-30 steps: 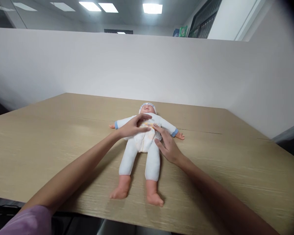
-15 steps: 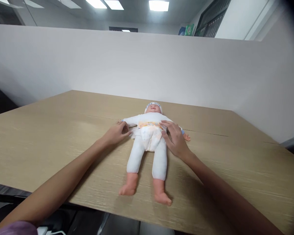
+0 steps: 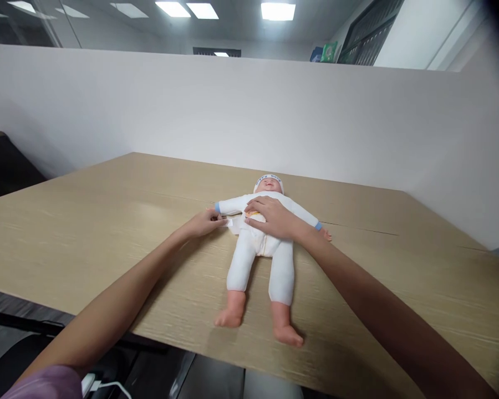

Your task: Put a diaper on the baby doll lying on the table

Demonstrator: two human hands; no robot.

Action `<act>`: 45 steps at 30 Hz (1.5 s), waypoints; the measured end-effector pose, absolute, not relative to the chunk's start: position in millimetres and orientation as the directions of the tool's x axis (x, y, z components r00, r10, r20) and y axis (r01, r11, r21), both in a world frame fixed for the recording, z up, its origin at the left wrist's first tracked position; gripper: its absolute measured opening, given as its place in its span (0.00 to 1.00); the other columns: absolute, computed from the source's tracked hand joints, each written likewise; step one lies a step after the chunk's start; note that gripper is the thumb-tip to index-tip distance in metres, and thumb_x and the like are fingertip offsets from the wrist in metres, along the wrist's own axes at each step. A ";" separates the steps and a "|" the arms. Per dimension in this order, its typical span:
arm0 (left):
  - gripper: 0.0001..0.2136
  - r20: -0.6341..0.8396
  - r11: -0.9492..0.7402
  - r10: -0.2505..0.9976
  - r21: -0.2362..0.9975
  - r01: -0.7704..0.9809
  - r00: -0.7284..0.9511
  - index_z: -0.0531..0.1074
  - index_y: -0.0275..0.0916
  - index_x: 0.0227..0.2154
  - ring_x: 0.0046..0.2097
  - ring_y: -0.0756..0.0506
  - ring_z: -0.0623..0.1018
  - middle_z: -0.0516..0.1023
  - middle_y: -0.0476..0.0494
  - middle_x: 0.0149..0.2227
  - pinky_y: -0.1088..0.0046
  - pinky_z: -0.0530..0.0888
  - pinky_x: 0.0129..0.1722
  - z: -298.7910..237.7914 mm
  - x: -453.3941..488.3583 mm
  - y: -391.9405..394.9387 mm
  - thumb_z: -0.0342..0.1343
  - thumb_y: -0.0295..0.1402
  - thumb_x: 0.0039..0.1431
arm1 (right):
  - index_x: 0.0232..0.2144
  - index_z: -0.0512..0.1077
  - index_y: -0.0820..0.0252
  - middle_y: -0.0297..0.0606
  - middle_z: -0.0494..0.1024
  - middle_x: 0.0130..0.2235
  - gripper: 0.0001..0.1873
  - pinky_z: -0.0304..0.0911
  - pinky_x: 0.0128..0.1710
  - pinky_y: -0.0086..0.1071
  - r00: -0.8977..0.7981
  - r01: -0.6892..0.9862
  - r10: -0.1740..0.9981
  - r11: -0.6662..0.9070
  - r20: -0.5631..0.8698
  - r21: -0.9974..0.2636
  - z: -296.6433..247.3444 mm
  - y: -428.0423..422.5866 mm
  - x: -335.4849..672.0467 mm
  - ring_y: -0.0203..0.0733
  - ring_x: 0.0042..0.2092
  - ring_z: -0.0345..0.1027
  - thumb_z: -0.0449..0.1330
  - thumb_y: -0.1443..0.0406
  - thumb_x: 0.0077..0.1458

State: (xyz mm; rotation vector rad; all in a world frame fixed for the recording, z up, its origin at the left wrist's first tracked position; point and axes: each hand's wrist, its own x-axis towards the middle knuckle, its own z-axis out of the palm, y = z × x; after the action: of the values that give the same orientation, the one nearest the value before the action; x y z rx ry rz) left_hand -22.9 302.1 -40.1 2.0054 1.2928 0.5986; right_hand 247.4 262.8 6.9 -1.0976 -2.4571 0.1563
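A baby doll [image 3: 240, 266] in a white suit with blue cuffs and a printed headband lies on its back, feet toward me. Around its hips is a white diaper [image 3: 263, 244] with an orange patterned waistband, partly covered by my hand. My left hand [image 3: 205, 223], beside the doll's hip on the left, pinches the diaper's side tab, which is pulled out sideways. Across the doll's belly lies my right hand [image 3: 274, 217], fingers stretched over the front waistband and pressing on it.
The doll rests on a wooden table [image 3: 108, 221] with a seam across it. A white partition [image 3: 233, 111] rises behind. Below the near edge are a white cable [image 3: 112, 384] and grey surfaces. A dark chair-like shape [image 3: 8, 166] stands at the left.
My right hand has moved left from the doll's side onto the front of the diaper. My left hand now draws the side tab outward. The view has shifted slightly.
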 end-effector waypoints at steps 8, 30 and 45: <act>0.23 0.142 -0.254 0.920 0.926 0.279 0.365 0.66 0.39 0.23 0.32 0.48 0.65 0.66 0.50 0.28 0.70 0.61 0.35 -35.6 -10.9 298.0 0.59 0.54 0.59 | 0.47 0.79 0.53 0.42 0.79 0.51 0.13 0.61 0.59 0.47 -0.709 0.594 0.619 0.783 0.338 -0.187 14.9 264.3 244.0 0.51 0.54 0.70 0.59 0.57 0.66; 0.23 0.183 -0.233 0.935 0.963 0.135 0.304 0.64 0.39 0.23 0.31 0.50 0.62 0.62 0.52 0.26 0.71 0.60 0.34 -38.8 6.8 291.6 0.59 0.53 0.61 | 0.38 0.72 0.57 0.43 0.76 0.42 0.18 0.59 0.49 0.43 -0.255 0.884 0.776 0.429 0.577 -0.186 -4.1 257.9 229.9 0.53 0.48 0.67 0.65 0.50 0.59; 0.23 0.325 -0.366 0.830 0.931 0.002 0.454 0.72 0.38 0.32 0.33 0.48 0.67 0.68 0.48 0.30 0.69 0.67 0.37 -33.0 60.9 303.6 0.52 0.56 0.67 | 0.29 0.66 0.55 0.40 0.76 0.38 0.16 0.55 0.43 0.39 -0.197 0.909 0.853 0.343 0.483 -0.235 -18.3 261.1 232.8 0.48 0.43 0.66 0.52 0.58 0.70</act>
State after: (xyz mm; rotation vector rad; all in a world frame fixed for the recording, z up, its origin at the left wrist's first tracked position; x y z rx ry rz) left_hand 60.9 303.6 -33.0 1.7201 0.7200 1.0524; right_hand 232.8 261.1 -18.3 -1.5340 -2.0750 -0.1376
